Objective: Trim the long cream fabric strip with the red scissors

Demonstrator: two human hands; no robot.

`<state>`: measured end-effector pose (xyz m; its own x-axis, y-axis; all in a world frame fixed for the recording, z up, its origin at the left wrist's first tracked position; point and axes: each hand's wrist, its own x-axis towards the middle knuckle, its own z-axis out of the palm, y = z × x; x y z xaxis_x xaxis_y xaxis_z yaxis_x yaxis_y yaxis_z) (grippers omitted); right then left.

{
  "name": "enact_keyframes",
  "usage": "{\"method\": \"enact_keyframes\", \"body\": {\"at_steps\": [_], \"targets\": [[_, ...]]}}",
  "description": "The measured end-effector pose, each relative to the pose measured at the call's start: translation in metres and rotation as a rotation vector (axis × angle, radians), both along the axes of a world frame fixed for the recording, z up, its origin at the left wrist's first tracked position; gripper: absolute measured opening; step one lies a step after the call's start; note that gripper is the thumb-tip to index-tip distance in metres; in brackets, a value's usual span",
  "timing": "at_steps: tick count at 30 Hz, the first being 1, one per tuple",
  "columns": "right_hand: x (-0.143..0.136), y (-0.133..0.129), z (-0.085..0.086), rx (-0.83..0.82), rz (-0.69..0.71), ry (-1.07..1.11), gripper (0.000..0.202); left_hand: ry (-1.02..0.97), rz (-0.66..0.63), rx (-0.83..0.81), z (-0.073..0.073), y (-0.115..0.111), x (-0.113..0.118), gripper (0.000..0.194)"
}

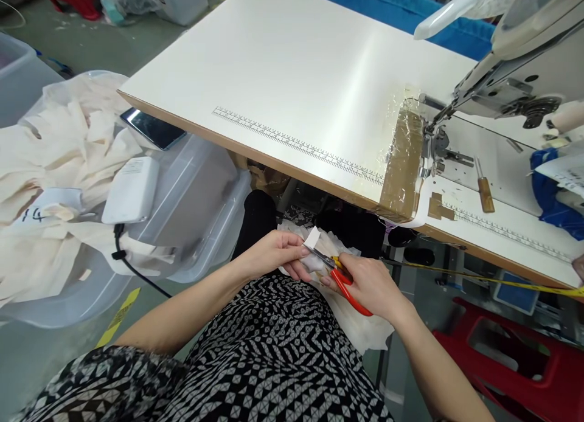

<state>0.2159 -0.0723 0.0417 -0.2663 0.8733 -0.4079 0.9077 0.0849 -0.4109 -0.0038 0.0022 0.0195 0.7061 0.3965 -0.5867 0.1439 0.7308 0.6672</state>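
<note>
Over my lap, my left hand [287, 252] pinches a small white strip [312, 237] between thumb and fingers. My right hand [365, 282] is wrapped round scissors [347, 293] with red and yellow handles. The scissor blades point left and lie at the strip, close to my left fingertips. Beneath both hands, pale thin fabric [358, 321] is spread over my lap and hangs down on the right. The exact place where the blades meet the strip is too small to make out.
Ahead is a white sewing table [292, 63] with its front edge above my lap. A sewing machine [506, 87] and an awl [484, 191] are at the right. Left, a plastic bin [201, 197] stands beside cream fabric pieces [41, 148]. A red stool [515, 355] is lower right.
</note>
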Motion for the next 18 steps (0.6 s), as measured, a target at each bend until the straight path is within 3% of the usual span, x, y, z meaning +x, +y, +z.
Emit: {"method": "enact_keyframes", "body": {"at_steps": [7, 14, 18], "targets": [[0.006, 0.0, -0.007, -0.023, -0.094, 0.124, 0.054, 0.005, -0.011, 0.008, 0.002, 0.001, -0.004, 0.04], [-0.006, 0.015, -0.011, -0.075, -0.34, 0.745, 0.031, -0.073, -0.002, 0.099, 0.003, 0.004, 0.003, 0.042], [-0.023, 0.03, -0.015, -0.049, -0.452, 0.857, 0.028, -0.077, -0.007, 0.16, 0.014, 0.008, 0.01, 0.04]]}}
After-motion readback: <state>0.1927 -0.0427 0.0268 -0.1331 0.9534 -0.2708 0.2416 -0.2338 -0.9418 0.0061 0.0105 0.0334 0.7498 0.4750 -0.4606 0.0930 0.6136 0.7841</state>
